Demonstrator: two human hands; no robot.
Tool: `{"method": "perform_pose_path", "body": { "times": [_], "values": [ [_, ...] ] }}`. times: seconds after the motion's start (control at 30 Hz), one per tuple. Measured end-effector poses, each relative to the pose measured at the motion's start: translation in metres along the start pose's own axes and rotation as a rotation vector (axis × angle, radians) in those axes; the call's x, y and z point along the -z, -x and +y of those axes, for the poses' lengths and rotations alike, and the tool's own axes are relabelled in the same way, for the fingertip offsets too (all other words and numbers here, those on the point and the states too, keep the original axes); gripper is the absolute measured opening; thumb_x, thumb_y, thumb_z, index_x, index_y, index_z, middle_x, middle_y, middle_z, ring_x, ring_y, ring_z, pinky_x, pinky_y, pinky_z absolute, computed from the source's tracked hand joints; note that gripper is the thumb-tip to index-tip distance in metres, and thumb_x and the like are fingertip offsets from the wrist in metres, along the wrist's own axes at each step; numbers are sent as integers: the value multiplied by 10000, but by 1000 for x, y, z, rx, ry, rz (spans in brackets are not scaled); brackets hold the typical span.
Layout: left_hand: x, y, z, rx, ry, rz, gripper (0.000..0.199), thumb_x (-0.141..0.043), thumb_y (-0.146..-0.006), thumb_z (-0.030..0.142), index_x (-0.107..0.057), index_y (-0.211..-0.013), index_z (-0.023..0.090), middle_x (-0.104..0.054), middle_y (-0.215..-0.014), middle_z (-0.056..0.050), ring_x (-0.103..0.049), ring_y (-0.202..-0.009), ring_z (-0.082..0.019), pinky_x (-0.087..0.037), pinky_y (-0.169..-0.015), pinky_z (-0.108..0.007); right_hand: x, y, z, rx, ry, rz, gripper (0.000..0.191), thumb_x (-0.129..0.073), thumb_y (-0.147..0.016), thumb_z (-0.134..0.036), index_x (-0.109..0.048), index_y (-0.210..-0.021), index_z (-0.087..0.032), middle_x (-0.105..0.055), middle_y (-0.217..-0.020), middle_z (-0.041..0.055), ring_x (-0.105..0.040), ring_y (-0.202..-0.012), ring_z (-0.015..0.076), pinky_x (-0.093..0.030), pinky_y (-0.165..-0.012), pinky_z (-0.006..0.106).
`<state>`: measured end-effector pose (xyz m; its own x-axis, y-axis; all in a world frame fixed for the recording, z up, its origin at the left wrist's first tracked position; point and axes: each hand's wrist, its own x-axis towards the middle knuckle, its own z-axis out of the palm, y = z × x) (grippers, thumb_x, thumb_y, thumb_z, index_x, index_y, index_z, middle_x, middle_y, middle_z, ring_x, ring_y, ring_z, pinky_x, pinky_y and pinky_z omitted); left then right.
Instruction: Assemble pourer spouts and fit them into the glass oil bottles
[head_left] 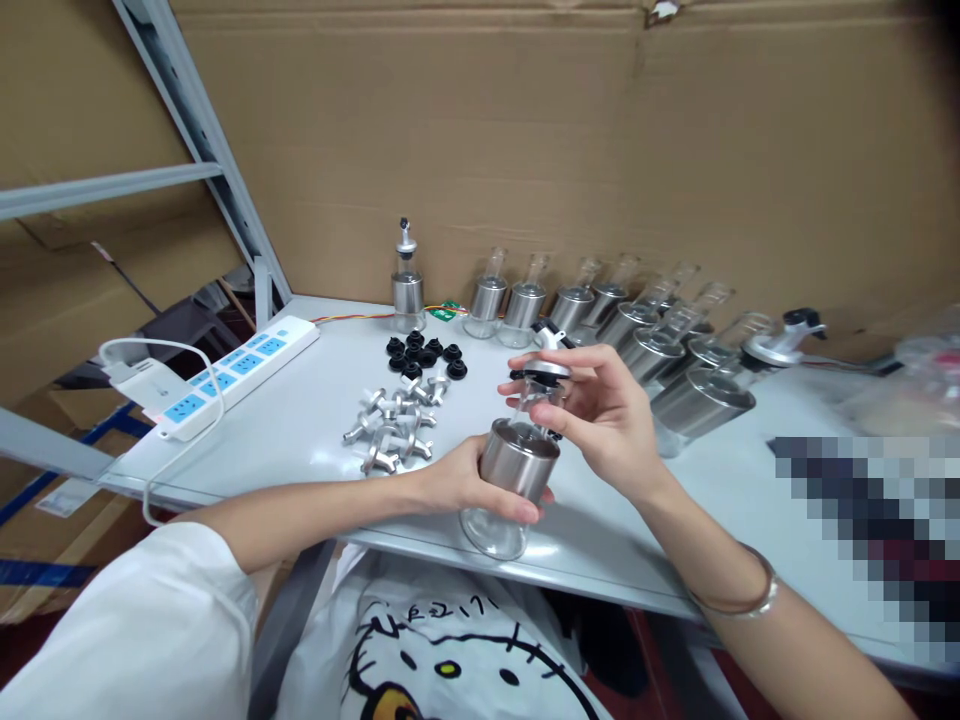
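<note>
A glass bottle with a steel sleeve (520, 460) is tilted slightly at the table's front edge. My left hand (480, 485) is wrapped round its sleeve. Around the bottle's neck and the silver-and-black pourer top (547, 368) are the fingers of my right hand (600, 415), its thumb against the glass neck. The pourer sits at the mouth of the bottle; whether it is fully seated I cannot tell. Left of the bottle lie several silver pourer spouts (397, 425), with several black stoppers (426, 352) behind them.
One bottle with a pourer (407, 290) stands at the back. Several open bottles (527, 300) line the cardboard wall, and another topped bottle (705, 395) is at the right. A white power strip (236, 380) lies left. Plastic bags (926, 385) are at far right.
</note>
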<state>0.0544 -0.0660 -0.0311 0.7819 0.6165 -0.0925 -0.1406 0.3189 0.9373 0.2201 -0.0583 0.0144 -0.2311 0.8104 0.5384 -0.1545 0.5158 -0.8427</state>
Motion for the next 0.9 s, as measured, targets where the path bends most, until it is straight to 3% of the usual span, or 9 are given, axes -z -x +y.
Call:
{"method": "perform_pose_path", "body": {
  "times": [0.13,0.3,0.5,0.67,0.9],
  "values": [
    [-2,1,1,-11,-44,51,498,-884,-511,398,-627,-852,142,-672,-791,-39,-640,-714,-159,-501,-690,-304,1,0,1,-1,-3,13,294,-800,-744,-271,-605,-964,-258,-720,-1047,18,-744,-876,211,-654,-723,366],
    [-4,1,1,6,-44,32,449,-852,-552,435,-625,-789,128,-665,-746,-46,-641,-685,-155,-493,-668,-285,4,0,8,-19,17,21,233,-772,-776,-263,-608,-939,-236,-719,-1051,33,-735,-921,218,-637,-792,399],
    [-2,1,-1,-11,-30,53,449,-854,-555,430,-614,-786,128,-659,-720,-43,-641,-671,-155,-488,-647,-274,5,1,14,-51,91,-54,389,-795,-742,-261,-534,-1031,-266,-665,-1209,60,-671,-1098,228,-625,-772,349],
    [-3,1,0,-12,-43,34,455,-848,-571,440,-615,-801,124,-654,-722,-40,-638,-674,-155,-490,-656,-279,6,-2,12,-36,7,-32,320,-800,-740,-240,-565,-958,-251,-728,-981,7,-731,-929,196,-611,-787,348],
    [-5,6,0,30,-83,4,531,-854,-548,491,-603,-838,123,-653,-799,-59,-636,-725,-168,-503,-706,-308,8,-5,1,-69,2,-73,263,-804,-737,-296,-604,-887,-215,-738,-856,7,-748,-778,195,-620,-682,322]
  ]
}}
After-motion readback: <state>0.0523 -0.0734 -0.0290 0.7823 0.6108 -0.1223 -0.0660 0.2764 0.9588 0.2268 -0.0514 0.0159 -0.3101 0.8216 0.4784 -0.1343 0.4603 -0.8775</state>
